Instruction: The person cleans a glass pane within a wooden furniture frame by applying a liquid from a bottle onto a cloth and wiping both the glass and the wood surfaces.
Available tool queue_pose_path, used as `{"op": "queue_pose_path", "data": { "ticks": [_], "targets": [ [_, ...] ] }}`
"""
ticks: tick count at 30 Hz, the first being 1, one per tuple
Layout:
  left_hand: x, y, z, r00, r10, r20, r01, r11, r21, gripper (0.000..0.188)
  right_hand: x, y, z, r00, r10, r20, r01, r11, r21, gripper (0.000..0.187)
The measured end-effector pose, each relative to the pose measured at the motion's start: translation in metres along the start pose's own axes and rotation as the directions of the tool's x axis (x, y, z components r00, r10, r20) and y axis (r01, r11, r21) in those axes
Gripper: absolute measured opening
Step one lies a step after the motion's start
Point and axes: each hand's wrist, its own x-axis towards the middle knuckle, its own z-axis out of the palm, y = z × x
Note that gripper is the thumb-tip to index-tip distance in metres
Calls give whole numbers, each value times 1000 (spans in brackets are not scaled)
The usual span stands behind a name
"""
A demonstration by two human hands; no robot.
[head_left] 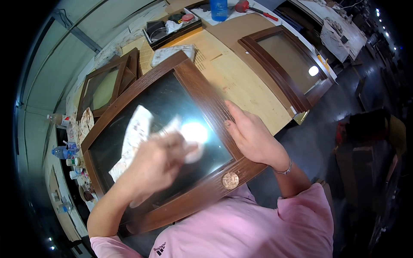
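A dark brown wooden frame (202,92) with a reflective glass pane (159,107) is tilted up against my body over the workbench. My left hand (157,161) is blurred and closed on a crumpled white cloth (135,133) that lies against the glass. My right hand (251,135) grips the frame's right rail, fingers curled over its edge, with a bracelet on the wrist. A round carved medallion (230,180) sits on the frame's bottom rail close to my chest.
The pale wooden workbench (241,81) carries another brown frame (279,64) at right and a smaller one (107,84) at left. A black tray (172,28) of tools, a blue bottle (218,9) and a red-handled tool (254,7) stand at the back. Bottles and cups (71,161) crowd the left edge.
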Motion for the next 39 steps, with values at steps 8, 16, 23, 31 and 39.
{"op": "queue_pose_path", "data": {
  "ticks": [8, 16, 23, 31, 39],
  "targets": [
    [-16, 32, -6, 967, 117, 225, -148, 981, 128, 40, 0, 3, -4, 1000, 24, 19, -24, 1000, 13, 46],
    [9, 33, 39, 977, 206, -51, -200, 974, 102, 31, 3, 0, 2, 998, 36, 42, -36, 999, 20, 48],
    [-32, 13, 4, 993, 119, -16, -109, 945, 307, 37, 0, -4, -3, 997, 64, 43, -63, 998, -5, 48],
    [30, 15, 25, 961, 234, -146, -156, 897, 413, 34, 1, -1, -3, 1000, 19, -7, -19, 999, 33, 47],
    [29, -36, 2, 948, -68, -312, 227, 830, 509, 38, 0, -6, -5, 997, 68, 37, -69, 997, 22, 47]
  ]
}}
